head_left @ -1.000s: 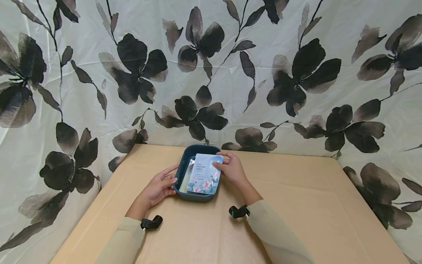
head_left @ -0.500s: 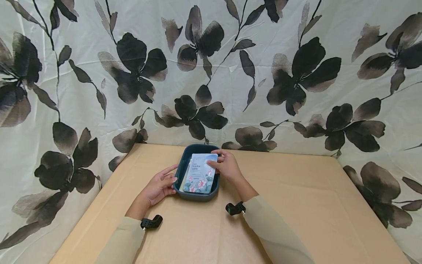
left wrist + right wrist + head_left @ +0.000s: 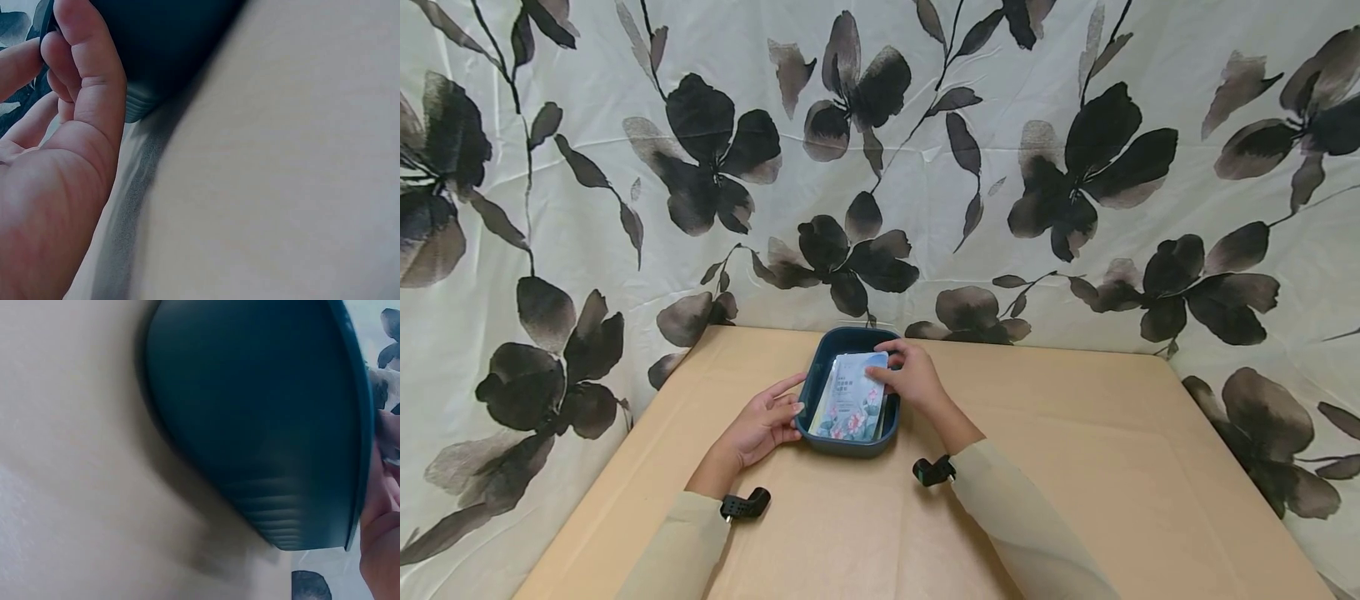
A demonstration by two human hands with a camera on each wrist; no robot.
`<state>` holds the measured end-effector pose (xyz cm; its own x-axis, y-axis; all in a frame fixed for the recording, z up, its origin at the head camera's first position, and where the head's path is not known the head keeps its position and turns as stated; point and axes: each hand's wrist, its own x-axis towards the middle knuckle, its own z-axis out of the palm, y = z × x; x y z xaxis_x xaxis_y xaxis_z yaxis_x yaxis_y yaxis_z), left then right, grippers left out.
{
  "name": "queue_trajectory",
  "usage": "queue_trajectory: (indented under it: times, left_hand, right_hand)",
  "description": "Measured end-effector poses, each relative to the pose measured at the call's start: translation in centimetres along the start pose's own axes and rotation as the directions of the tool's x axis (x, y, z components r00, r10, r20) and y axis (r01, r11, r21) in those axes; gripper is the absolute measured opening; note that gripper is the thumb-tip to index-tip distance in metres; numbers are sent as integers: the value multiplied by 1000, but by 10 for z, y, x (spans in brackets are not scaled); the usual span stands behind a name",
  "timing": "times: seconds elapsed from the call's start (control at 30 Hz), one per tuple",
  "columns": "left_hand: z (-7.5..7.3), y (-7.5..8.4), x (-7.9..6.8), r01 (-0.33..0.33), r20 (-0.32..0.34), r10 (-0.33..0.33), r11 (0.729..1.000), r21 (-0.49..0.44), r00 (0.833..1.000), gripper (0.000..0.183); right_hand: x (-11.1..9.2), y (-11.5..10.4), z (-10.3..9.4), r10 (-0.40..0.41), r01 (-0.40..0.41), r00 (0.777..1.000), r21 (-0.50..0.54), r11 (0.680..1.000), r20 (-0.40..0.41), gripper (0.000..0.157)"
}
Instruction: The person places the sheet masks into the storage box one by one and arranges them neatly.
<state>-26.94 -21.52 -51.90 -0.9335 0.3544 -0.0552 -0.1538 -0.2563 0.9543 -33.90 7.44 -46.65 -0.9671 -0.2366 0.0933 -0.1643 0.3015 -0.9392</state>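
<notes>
A dark blue plastic basin [image 3: 848, 448] with rounded corners stands at the far side of the table. My left hand [image 3: 762, 427] holds its left rim, the thumb over the edge and the fingers outside; the left wrist view shows fingertips at the rim of the basin [image 3: 169, 44]. Inside lies a light-blue flat packet [image 3: 852, 402] printed with pink flowers, over another pale packet whose left edge peeks out. My right hand [image 3: 916, 382] pinches the upper right corner of the top packet. In the right wrist view, the basin's wall [image 3: 262, 406] hides most of this hand.
The table [image 3: 1045, 467] has a tan cover. Right behind the basin hangs a white curtain [image 3: 955, 183] with dark flowers, which also runs along both sides. A black wrist camera [image 3: 747, 504] sits on the left wrist, and another [image 3: 934, 472] on the right.
My right hand has shifted left with the top packet, which now lies lower in the basin, over the pale one. The left hand and the basin have stayed in place.
</notes>
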Motion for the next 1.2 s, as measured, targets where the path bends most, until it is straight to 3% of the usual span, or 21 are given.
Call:
queue_trajectory:
  times: [0.23, 0.47, 0.73, 1.2]
  left_hand:
    - [-1, -1, 0, -4, 6, 4, 1000, -2, 1000, 67]
    - [-1, -1, -1, -14, 23, 14, 1000, -7, 1000, 68]
    - [0, 0, -1, 5, -12, -5, 1000, -14, 1000, 67]
    - [-3, -1, 1, 1, -2, -1, 1000, 2, 1000, 67]
  right_hand:
    - [2, -7, -6, -7, 16, 999, -172, 985, 53, 44]
    - [6, -7, -7, -25, 38, 999, -300, 953, 48, 42]
    - [6, -11, -6, -40, 55, 998, -387, 920, 45, 43]
    - [5, -19, -3, -28, 49, 998, -517, 855, 47, 42]
